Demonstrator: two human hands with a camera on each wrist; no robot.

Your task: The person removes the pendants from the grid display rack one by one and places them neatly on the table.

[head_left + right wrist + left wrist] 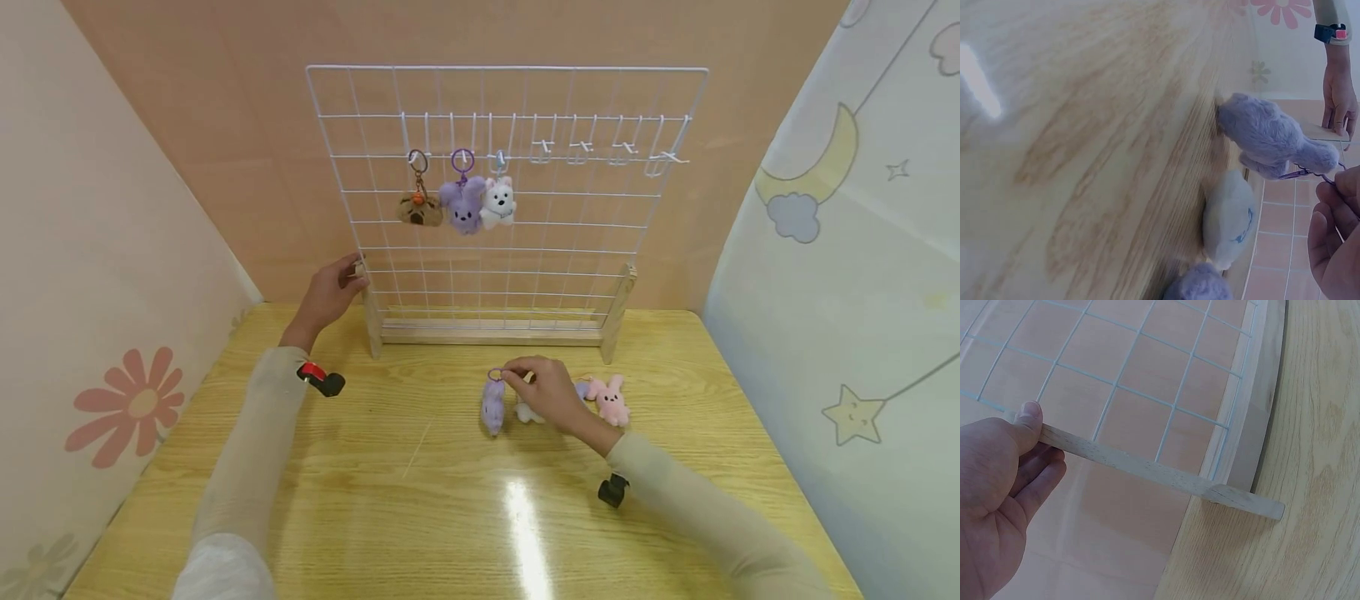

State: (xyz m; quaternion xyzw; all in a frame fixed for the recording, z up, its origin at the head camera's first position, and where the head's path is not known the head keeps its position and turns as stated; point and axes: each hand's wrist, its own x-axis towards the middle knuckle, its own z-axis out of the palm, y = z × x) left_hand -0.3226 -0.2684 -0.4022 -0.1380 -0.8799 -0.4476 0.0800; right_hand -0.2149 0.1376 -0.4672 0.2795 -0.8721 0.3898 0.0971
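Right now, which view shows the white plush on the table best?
The right wrist view: there the white plush appears large and mostly uncovered. The head view shows only a small part, the rest hidden by the right hand. The left wrist view doesn't show it.

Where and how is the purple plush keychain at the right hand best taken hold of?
Probably by its purple ring, pinched at the edge from the person's right, as the right hand does. The ring stands clear above the soft, rounded body of the purple plush keychain, and an edge grip leaves most of the loop open.
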